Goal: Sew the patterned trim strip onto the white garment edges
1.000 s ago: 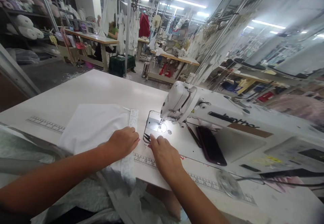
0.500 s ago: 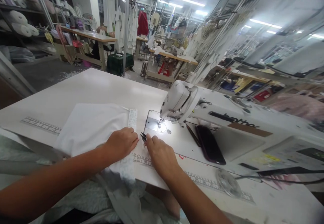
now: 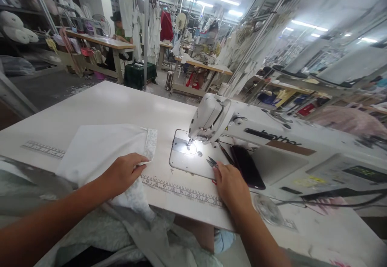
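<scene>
My left hand [image 3: 125, 175] pinches the edge of a white cloth [image 3: 102, 146] where a pale patterned band [image 3: 150, 144] runs along its side. The cloth lies partly on the table and hangs over the front edge. In my right hand [image 3: 231, 184] is a pair of thread snips [image 3: 212, 162], dark blades pointing up and left over the table. The snips are just in front of the sewing machine's metal plate [image 3: 178, 160]. The lit needle area [image 3: 189, 147] of the white sewing machine [image 3: 208, 114] has no cloth under it.
A dark phone [image 3: 246, 166] lies beneath the machine arm, with a thin pencil-like tool [image 3: 226, 154] beside it. A printed ruler strip [image 3: 181, 191] runs along the table front. A clear round disc [image 3: 267, 210] sits on the right. Other workbenches [image 3: 102, 41] and a person [image 3: 119, 31] are behind.
My right hand has moved right with the snips, away from the cloth. My left hand has shifted slightly left, drawing the banded edge with it. The view has turned a little.
</scene>
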`<state>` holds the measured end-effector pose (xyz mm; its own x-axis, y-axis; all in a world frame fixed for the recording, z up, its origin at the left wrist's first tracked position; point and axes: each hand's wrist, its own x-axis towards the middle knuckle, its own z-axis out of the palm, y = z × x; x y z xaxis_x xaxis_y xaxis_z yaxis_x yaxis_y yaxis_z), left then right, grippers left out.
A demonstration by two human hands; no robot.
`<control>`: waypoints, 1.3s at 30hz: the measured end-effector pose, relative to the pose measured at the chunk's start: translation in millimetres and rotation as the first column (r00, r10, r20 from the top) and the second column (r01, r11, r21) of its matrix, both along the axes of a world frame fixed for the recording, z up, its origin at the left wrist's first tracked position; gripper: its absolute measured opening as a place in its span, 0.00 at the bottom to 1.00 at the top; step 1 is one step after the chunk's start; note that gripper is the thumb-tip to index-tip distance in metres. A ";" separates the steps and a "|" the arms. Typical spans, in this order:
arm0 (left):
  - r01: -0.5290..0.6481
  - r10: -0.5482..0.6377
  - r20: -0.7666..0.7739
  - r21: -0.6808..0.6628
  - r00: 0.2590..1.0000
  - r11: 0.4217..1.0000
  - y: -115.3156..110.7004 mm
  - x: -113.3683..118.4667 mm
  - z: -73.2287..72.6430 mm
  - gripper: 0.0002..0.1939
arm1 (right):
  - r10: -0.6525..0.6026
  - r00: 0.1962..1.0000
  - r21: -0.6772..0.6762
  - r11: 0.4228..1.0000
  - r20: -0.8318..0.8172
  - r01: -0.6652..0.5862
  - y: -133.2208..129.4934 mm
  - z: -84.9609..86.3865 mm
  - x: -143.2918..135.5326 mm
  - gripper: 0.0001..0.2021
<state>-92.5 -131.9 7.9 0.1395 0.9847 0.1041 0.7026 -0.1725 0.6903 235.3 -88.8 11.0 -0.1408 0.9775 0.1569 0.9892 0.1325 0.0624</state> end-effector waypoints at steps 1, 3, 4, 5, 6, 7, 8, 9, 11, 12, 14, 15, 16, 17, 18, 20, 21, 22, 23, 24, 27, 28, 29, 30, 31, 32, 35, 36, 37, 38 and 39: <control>-0.019 0.029 0.108 -0.091 0.994 0.996 -3.2 -1.8 3.3 0.15 | -0.022 1.000 0.018 1.000 0.001 0.022 1.7 -1.9 6.9 0.18; 0.017 0.094 0.364 -0.291 0.927 0.956 -10.9 -0.4 9.3 0.16 | -0.031 0.999 0.067 0.997 -0.038 0.033 1.4 -4.3 7.8 0.18; 0.074 0.131 0.491 -0.375 0.861 0.924 -15.5 2.3 11.7 0.18 | 0.013 0.995 0.096 0.995 -0.101 -0.003 -1.4 -4.3 1.6 0.17; 0.137 0.171 0.597 -0.434 0.784 0.891 -20.6 5.8 13.8 0.19 | 0.096 0.976 0.127 0.989 -0.196 -0.072 -5.9 -3.1 -8.4 0.17; 0.190 0.208 0.670 -0.470 0.712 0.862 -26.3 9.7 15.7 0.20 | 0.211 0.928 0.156 0.973 -0.307 -0.169 -11.8 -0.5 -21.4 0.17; 0.229 0.233 0.712 -0.488 0.662 0.842 -32.3 13.4 17.7 0.20 | 0.344 0.840 0.186 0.938 -0.420 -0.291 -18.6 3.4 -36.3 0.17; 0.254 0.237 0.730 -0.493 0.641 0.832 -38.5 16.3 20.0 0.19 | 0.450 0.733 0.199 0.891 -0.510 -0.408 -25.5 8.4 -51.9 0.19; 0.265 0.223 0.730 -0.489 0.647 0.831 -44.7 18.1 22.9 0.19 | 0.525 0.640 0.188 0.834 -0.561 -0.519 -32.1 14.2 -67.0 0.19; 0.253 0.158 0.692 -0.452 0.705 0.855 -56.3 17.0 29.9 0.17 | 0.590 0.524 0.104 0.719 -0.614 -0.687 -42.5 26.8 -91.2 0.14; 0.229 0.127 0.662 -0.424 0.739 0.876 -61.7 14.0 33.7 0.17 | 0.593 0.500 0.053 0.676 -0.631 -0.735 -46.4 32.9 -98.9 0.11; 0.155 0.111 0.598 -0.375 0.794 0.914 -72.1 4.4 40.4 0.16 | 0.555 0.499 -0.034 0.645 -0.666 -0.763 -52.9 43.1 -104.9 0.09; 0.116 0.123 0.573 -0.363 0.811 0.925 -77.5 -1.1 43.0 0.16 | 0.523 0.508 -0.068 0.648 -0.685 -0.759 -56.1 46.9 -104.0 0.09; 0.084 0.142 0.553 -0.363 0.821 0.928 -82.9 -6.3 44.9 0.16 | 0.486 0.516 -0.099 0.654 -0.705 -0.750 -59.4 49.8 -101.3 0.09; 0.062 0.161 0.541 -0.371 0.826 0.927 -88.3 -10.6 46.1 0.16 | 0.449 0.522 -0.123 0.661 -0.725 -0.740 -63.0 51.6 -97.5 0.09; 0.049 0.176 0.531 -0.381 0.829 0.923 -93.5 -13.8 46.6 0.17 | 0.408 0.526 -0.148 0.669 -0.746 -0.729 -66.8 52.5 -93.4 0.09; 0.028 0.194 0.518 -0.389 0.833 0.921 -102.2 -16.4 45.7 0.17 | 0.308 0.526 -0.203 0.680 -0.793 -0.704 -74.9 51.7 -86.1 0.11; 0.019 0.201 0.516 -0.389 0.833 0.921 -105.3 -16.0 44.4 0.17 | 0.246 0.520 -0.231 0.688 -0.818 -0.689 -78.8 50.4 -83.4 0.12; 0.012 0.209 0.520 -0.389 0.828 0.921 -107.6 -15.0 42.7 0.17 | 0.185 0.512 -0.256 0.696 -0.839 -0.671 -82.6 48.6 -81.3 0.13; 0.008 0.219 0.531 -0.393 0.819 0.920 -109.0 -13.3 40.6 0.17 | 0.132 0.503 -0.276 0.704 -0.854 -0.654 -86.0 46.4 -79.8 0.14; 0.008 0.232 0.546 -0.400 0.805 0.916 -109.6 -11.3 38.4 0.18 | 0.095 0.493 -0.287 0.711 -0.865 -0.641 -89.0 44.0 -78.6 0.14; 0.017 0.258 0.592 -0.418 0.763 0.908 -108.8 -3.7 31.2 0.19 | 0.087 0.479 -0.261 0.746 -0.874 -0.612 -94.0 35.2 -74.6 0.15; 0.020 0.262 0.600 -0.421 0.756 0.907 -108.1 -0.7 28.6 0.19 | 0.096 0.483 -0.250 0.758 -0.870 -0.602 -94.6 31.8 -72.7 0.15; 0.024 0.263 0.607 -0.421 0.750 0.907 -107.4 2.3 26.0 0.19 | 0.105 0.494 -0.244 0.770 -0.863 -0.590 -94.9 28.1 -70.8 0.15; 0.027 0.260 0.613 -0.417 0.746 0.908 -106.6 5.5 23.3 0.19 | 0.119 0.510 -0.235 0.784 -0.852 -0.575 -95.2 24.4 -68.9 0.15; 0.030 0.254 0.619 -0.410 0.743 0.911 -105.9 8.8 20.6 0.19 | 0.141 0.531 -0.216 0.804 -0.836 -0.555 -95.7 20.7 -67.2 0.14; 0.035 0.246 0.625 -0.401 0.741 0.915 -105.2 12.2 18.0 0.18 | 0.179 0.549 -0.173 0.832 -0.817 -0.528 -96.8 17.3 -66.1 0.13; 0.060 0.218 0.652 -0.376 0.726 0.925 -103.5 22.1 12.3 0.17 | 0.325 0.572 0.045 0.893 -0.753 -0.447 -105.0 10.9 -67.9 0.10; 0.073 0.204 0.655 -0.370 0.727 0.926 -103.2 25.2 11.6 0.16 | 0.354 0.562 0.092 0.893 -0.748 -0.441 -109.5 10.3 -70.4 0.10; 0.084 0.186 0.650 -0.360 0.737 0.929 -103.1 28.1 11.6 0.16 | 0.363 0.540 0.103 0.886 -0.759 -0.451 -114.5 10.3 -73.7 0.09; 0.092 0.160 0.634 -0.345 0.757 0.934 -103.2 30.8 12.1 0.16 | 0.349 0.511 0.086 0.879 -0.785 -0.469 -119.7 10.9 -77.6 0.09; 0.094 0.130 0.602 -0.326 0.788 0.941 -103.6 33.3 13.0 0.15 | 0.316 0.483 0.051 0.873 -0.817 -0.485 -124.7 11.6 -81.8 0.08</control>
